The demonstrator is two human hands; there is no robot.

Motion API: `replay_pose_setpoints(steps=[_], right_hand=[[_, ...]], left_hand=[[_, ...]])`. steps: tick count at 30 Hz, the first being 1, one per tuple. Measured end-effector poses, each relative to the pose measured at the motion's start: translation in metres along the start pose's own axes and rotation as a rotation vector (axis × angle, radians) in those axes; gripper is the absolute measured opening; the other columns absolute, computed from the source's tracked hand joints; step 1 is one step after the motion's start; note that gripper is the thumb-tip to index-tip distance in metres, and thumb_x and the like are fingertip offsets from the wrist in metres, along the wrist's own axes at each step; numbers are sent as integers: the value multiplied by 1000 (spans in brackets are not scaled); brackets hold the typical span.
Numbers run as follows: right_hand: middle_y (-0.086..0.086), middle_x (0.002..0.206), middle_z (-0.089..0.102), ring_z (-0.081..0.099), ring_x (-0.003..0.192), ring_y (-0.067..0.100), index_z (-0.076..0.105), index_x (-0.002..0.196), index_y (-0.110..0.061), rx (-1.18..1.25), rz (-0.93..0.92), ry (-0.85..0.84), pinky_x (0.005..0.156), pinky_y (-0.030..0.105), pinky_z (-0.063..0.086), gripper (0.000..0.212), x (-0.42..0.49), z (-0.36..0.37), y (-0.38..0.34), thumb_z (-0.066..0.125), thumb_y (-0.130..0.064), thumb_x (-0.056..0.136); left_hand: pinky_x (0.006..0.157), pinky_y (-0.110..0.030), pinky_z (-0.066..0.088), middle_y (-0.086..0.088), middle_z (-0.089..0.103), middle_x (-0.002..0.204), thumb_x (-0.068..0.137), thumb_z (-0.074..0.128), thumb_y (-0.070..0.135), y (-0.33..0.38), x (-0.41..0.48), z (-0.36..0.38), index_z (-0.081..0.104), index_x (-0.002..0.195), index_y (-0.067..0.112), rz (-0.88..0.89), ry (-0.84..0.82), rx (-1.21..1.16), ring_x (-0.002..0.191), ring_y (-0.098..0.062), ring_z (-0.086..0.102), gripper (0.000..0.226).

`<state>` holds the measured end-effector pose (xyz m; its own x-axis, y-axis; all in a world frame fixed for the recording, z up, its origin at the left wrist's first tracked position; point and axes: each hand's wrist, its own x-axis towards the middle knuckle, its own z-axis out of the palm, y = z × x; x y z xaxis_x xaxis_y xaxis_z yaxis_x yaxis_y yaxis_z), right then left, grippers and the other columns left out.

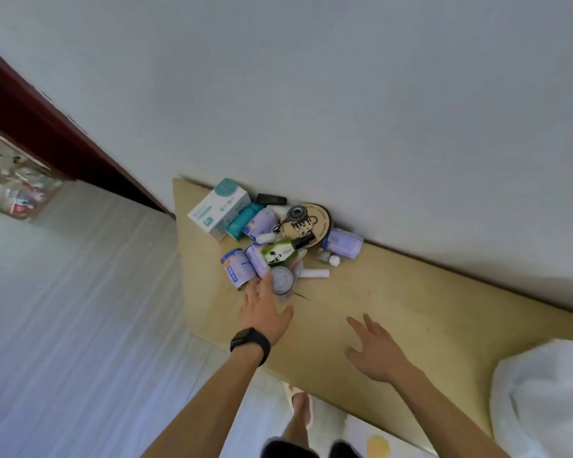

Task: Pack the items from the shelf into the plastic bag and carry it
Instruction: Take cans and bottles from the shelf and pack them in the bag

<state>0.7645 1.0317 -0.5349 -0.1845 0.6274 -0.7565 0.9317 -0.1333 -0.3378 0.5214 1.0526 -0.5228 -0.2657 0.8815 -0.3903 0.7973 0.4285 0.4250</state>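
A pile of small items lies at the far left end of a light wooden shelf against the wall. It includes a white and teal box, several lavender cans, a green bottle, a round wooden disc and a white tube. My left hand, with a black watch on its wrist, reaches out with straight fingers whose tips touch the nearest cans. My right hand hovers open over bare shelf, apart from the pile. A white plastic bag sits at the shelf's right end.
A grey wall runs behind the shelf. A dark red door frame stands at the left. Pale striped floor lies below, with my foot in a light slipper near the shelf's front edge.
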Motion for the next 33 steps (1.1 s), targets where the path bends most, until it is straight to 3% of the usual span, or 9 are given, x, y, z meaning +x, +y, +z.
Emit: replay_pose_setpoints(steps=[4, 9, 13, 17, 20, 23, 27, 30, 33], right_hand=[[-3, 161, -31, -16, 151, 31, -13, 155, -37, -124, 146, -123, 115, 63, 19, 85, 32, 31, -9, 44, -56, 95], [-5, 156, -39, -19, 151, 31, -20, 153, -38, -178, 144, -96, 116, 59, 25, 89, 36, 43, -3, 44, -56, 95], [3, 166, -15, 0, 152, 33, 0, 158, -33, -176, 180, -95, 117, 50, 26, 76, 37, 25, -16, 40, -53, 97], [5, 161, 24, 33, 139, 30, 31, 151, -19, -121, 36, 240, 107, 42, 40, 59, 59, -6, -59, 47, -39, 97], [6, 152, 38, 41, 131, 30, 41, 143, -16, -172, -63, 393, 97, 41, 44, 54, 87, -23, -95, 54, -26, 92], [8, 145, 44, 39, 132, 29, 49, 138, -12, -317, -44, 359, 96, 41, 43, 50, 111, -31, -113, 56, -17, 89], [11, 136, 46, 44, 125, 31, 45, 140, -16, -424, 20, 275, 94, 41, 43, 50, 117, -27, -101, 50, -9, 91], [10, 127, 50, 55, 114, 31, 44, 134, -13, -362, 81, 234, 86, 40, 47, 45, 103, -18, -82, 52, -7, 90], [10, 125, 54, 58, 111, 30, 42, 130, -11, -210, 220, 152, 81, 39, 46, 41, 88, -12, -58, 51, -15, 90]], left_hand=[[98, -41, 44, -2, 36, 143, 81, 65, 43, -6, 30, -7, 31, 144, 36, 115, -39, 66, 123, -32, 45, 72], [83, -44, 51, 1, 46, 132, 82, 67, 35, -13, 46, 2, 36, 133, 37, 204, -48, 84, 111, -29, 53, 59], [78, -41, 53, 1, 48, 126, 79, 70, 35, -14, 49, 2, 38, 130, 36, 212, -53, 96, 106, -27, 55, 60], [77, -39, 53, 4, 49, 123, 74, 69, 39, -17, 52, -1, 37, 127, 36, 249, -103, 138, 104, -25, 55, 62], [75, -35, 51, 5, 50, 119, 74, 71, 39, -18, 56, -9, 40, 124, 33, 286, -143, 143, 103, -22, 54, 59], [72, -33, 52, 9, 51, 107, 68, 74, 44, -25, 52, -18, 41, 115, 36, 233, -163, 16, 93, -16, 55, 58], [73, -27, 56, 13, 56, 107, 64, 85, 42, -36, 43, -28, 45, 109, 36, 69, -230, -371, 91, -8, 60, 61], [75, -27, 56, 6, 60, 110, 64, 89, 38, -44, 42, -31, 49, 112, 31, -90, -268, -620, 93, -11, 64, 63], [77, -24, 50, 2, 63, 112, 65, 89, 36, -51, 45, -33, 55, 117, 26, -204, -275, -700, 96, -12, 64, 63]])
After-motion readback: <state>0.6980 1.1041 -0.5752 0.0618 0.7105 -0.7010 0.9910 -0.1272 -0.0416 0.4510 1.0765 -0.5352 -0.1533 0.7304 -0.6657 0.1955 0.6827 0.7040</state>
